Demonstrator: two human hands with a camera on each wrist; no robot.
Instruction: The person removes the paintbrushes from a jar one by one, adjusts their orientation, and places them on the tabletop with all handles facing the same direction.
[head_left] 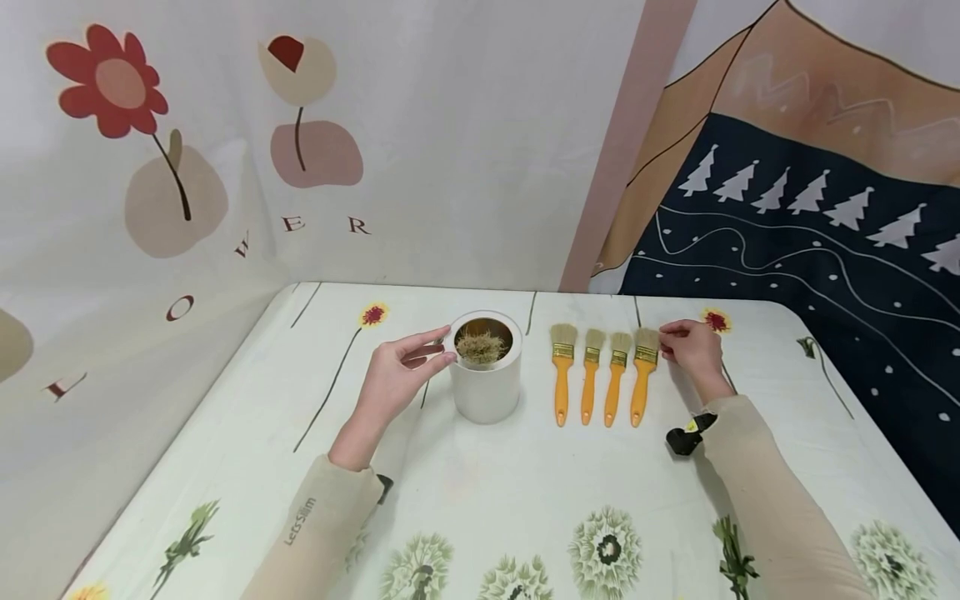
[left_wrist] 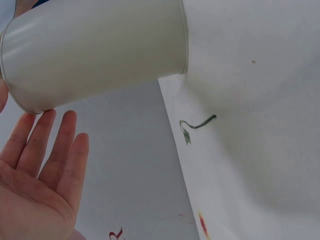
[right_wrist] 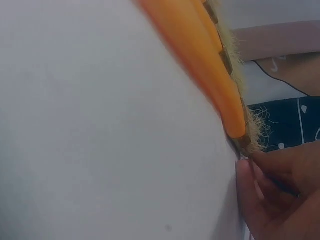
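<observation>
A white cylindrical container (head_left: pixel 485 396) stands upright, with tan bristle-like tufts (head_left: pixel 480 346) showing inside its mouth. My left hand (head_left: pixel 395 373) touches the container's rim from the left, thumb and fingertips apart. In the left wrist view, those fingers (left_wrist: pixel 64 150) are extended against the rim of the container (left_wrist: pixel 100 50). To the right, several paintbrushes with orange handles lie in a row, bristles away from me. At the rightmost paintbrush (head_left: pixel 642 375), my right hand (head_left: pixel 693 350) pinches the bristle end's edge. The right wrist view shows the thumb and finger meeting beside that brush's bristles (right_wrist: pixel 257 132).
The other paintbrushes (head_left: pixel 561 375) lie side by side between the container and the rightmost one. A white cloth (head_left: pixel 480 475) printed with flowers covers the table. Printed fabric (head_left: pixel 465 150) hangs behind and at the left. A small black device (head_left: pixel 684 442) sits at my right wrist.
</observation>
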